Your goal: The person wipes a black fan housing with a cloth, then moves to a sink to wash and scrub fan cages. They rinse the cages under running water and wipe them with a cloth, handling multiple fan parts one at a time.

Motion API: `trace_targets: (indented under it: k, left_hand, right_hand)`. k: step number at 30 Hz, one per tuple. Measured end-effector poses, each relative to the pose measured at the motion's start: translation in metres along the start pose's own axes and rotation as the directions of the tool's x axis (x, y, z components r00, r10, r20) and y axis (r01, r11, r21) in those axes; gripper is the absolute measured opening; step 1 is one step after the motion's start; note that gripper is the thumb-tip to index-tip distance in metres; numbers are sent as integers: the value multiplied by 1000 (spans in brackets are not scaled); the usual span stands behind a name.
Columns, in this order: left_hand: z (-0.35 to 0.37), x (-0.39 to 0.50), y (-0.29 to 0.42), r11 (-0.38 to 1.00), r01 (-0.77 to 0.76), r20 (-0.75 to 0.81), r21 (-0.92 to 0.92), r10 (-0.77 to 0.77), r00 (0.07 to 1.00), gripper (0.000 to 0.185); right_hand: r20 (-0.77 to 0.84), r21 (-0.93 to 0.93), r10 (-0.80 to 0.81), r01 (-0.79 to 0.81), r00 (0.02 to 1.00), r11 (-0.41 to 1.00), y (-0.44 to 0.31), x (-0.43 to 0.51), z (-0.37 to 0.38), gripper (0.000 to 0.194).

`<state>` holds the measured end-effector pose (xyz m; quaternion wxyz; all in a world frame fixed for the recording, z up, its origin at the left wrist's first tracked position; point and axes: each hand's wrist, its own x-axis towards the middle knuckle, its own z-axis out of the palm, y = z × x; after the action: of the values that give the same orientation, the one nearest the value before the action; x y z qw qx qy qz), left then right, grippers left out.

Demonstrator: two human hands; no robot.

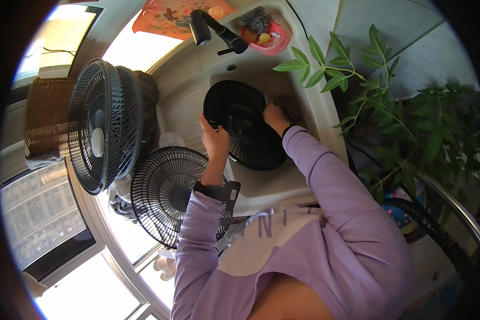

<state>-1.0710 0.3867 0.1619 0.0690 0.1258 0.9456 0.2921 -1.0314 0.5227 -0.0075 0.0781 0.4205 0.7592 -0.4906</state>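
A black plastic fan blade [246,124], broad and lobed, is held tilted inside the pale utility sink [272,188]. My left hand [215,140] grips its left edge, the thumb lying along the near face. At the opposite edge, my right hand [275,117] has its fingers curled around the rim, the tips partly hidden. Beneath my left forearm lies a round black fan grille [164,192], its box-shaped mount beside my wrist. Farther left, a standing fan grille [100,124] with a pale centre cap leans near a second guard.
A black faucet [220,32] arches over the sink's far end, near a pink soap dish [278,42] with a wire scourer [256,19]. Leafy plant stems [344,76] reach over the sink's right rim. A wicker basket [48,116] stands at left by the windows.
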Motion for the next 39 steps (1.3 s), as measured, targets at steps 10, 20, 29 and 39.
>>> trace_targets:
  k: [10, 20, 29, 39]
  left_hand:
    - [-7, 9, 8, 1000, 19, 118, 17, -21, 993, 64]
    - [-2, 22, 13, 996, 21, 98, 86, -29, 995, 60]
    - [-3, 24, 2, 983, -53, 126, 175, 31, 992, 64]
    - [-13, 47, -5, 853, 115, 247, -509, 18, 969, 86]
  right_hand:
    - [15, -114, -58, 59, 998, 992, 15, 19, 8, 29]
    - [69, -22, -89, 90, 994, 996, 16, 16, 25, 41]
    - [23, 89, -72, 70, 997, 994, -3, 6, 9, 58]
    - [-107, 17, -121, 124, 987, 992, 19, 31, 0, 22]
